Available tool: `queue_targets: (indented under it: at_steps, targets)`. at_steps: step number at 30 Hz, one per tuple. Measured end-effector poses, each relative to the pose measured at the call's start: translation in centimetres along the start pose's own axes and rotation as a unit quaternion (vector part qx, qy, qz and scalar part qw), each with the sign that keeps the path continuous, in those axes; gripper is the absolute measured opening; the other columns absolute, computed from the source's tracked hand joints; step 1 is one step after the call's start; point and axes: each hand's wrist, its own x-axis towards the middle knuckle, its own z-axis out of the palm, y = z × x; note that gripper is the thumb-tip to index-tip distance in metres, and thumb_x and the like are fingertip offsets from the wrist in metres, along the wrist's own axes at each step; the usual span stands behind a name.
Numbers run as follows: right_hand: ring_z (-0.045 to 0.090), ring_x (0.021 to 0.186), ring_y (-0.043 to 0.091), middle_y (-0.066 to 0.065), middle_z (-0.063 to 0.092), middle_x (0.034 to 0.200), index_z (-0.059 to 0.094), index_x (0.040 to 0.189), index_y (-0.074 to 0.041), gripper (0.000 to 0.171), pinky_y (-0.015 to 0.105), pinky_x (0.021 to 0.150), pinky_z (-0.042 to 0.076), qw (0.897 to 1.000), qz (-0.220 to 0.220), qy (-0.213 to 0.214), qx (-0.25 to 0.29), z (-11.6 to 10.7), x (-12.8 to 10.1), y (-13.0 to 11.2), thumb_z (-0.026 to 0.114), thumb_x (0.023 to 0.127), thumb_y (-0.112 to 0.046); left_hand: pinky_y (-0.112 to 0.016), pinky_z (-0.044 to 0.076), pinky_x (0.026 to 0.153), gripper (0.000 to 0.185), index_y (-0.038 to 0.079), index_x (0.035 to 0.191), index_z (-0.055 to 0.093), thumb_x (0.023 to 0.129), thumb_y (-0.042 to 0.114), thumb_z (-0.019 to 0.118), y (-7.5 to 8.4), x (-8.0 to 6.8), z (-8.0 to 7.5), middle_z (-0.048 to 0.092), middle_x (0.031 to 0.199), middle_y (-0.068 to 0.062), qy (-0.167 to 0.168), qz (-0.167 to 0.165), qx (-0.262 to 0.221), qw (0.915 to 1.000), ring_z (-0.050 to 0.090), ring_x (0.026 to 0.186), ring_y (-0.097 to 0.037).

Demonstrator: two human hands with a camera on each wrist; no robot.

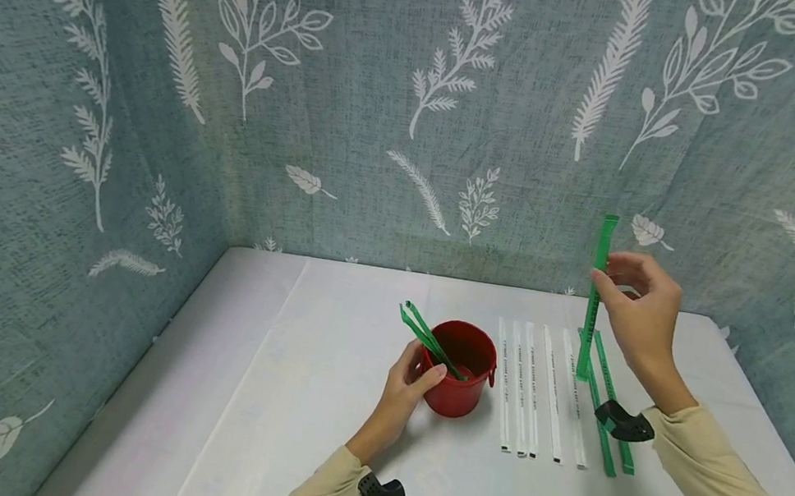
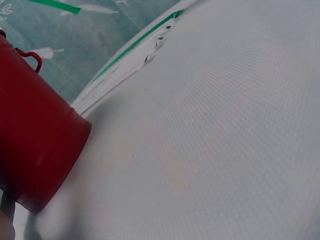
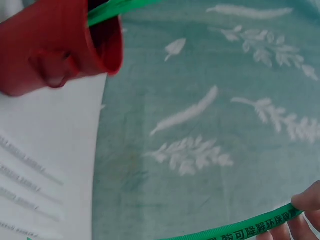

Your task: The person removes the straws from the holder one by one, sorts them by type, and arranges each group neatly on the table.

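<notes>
In the head view my left hand (image 1: 398,389) grips a small red bucket (image 1: 455,400) by its side, thumb at the rim. Green wrapped straws (image 1: 422,334) lean inside it, their ends sticking out to the left. My right hand (image 1: 639,307) pinches another green wrapped straw (image 1: 589,329) between thumb and fingers, holding it upright above the table. Printed characters run along that straw (image 3: 260,226) in the right wrist view. Two more green straws (image 1: 605,439) lie on the table below the right hand. The left wrist view shows the bucket's red wall (image 2: 40,125).
Several white wrapped straws (image 1: 521,395) lie side by side between the bucket and the green ones. The white table (image 1: 300,435) meets a leaf-patterned grey-green cloth (image 1: 357,152) at the back and left. A small handle loop (image 3: 55,75) sticks out from the bucket.
</notes>
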Motion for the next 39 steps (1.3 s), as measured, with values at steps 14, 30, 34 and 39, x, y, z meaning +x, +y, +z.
queue_targets:
  at_steps: [14, 30, 34, 39]
  targets:
    - [0.05, 0.076, -0.003, 0.006, 0.06, 0.089, 0.064, 0.108, 0.003, 0.025, 0.022, 0.071, 0.037, 0.998, 0.024, 0.009, -0.06, -1.6, -0.7, 4.1, 0.067, 0.087, -0.011, -0.037, 0.039, 0.101, 0.054, -0.001, 0.14, 0.033, 0.092, 0.014, 0.054, 0.2, 0.0, 0.1, 0.04, 0.138, -0.026, -0.003, 0.0, -0.003, 1.0, 0.034, 0.131, -0.037]
    - [0.045, 0.073, -0.004, 0.019, 0.061, 0.096, 0.064, 0.112, 0.004, 0.029, 0.02, 0.064, 0.039, 0.987, 0.087, -0.036, -0.126, -2.7, -1.8, 7.2, 0.063, 0.09, -0.015, -0.037, 0.041, 0.099, 0.053, 0.002, 0.14, 0.036, 0.092, 0.015, 0.055, 0.0, 0.0, 0.2, 0.043, 0.137, -0.023, 0.007, 0.009, -0.005, 0.9999, 0.036, 0.129, -0.037]
    - [0.045, 0.071, -0.006, 0.017, 0.061, 0.094, 0.064, 0.111, 0.003, 0.028, 0.017, 0.061, 0.04, 0.983, 0.102, -0.041, -0.148, -2.8, -2.1, 8.0, 0.063, 0.09, -0.015, -0.035, 0.041, 0.098, 0.053, 0.002, 0.14, 0.036, 0.092, 0.015, 0.055, 0.0, 0.0, 0.2, 0.043, 0.137, -0.023, 0.004, 0.009, 0.0, 0.9999, 0.038, 0.129, -0.034]
    - [0.046, 0.067, -0.007, 0.017, 0.062, 0.093, 0.065, 0.111, 0.003, 0.029, 0.014, 0.055, 0.04, 0.979, 0.116, -0.047, -0.161, -3.0, -2.2, 8.9, 0.064, 0.089, -0.016, -0.035, 0.039, 0.1, 0.055, 0.002, 0.141, 0.035, 0.092, 0.016, 0.055, 0.0, 0.0, 0.1, 0.042, 0.138, -0.023, 0.0, 0.004, 0.003, 1.0, 0.037, 0.13, -0.031]
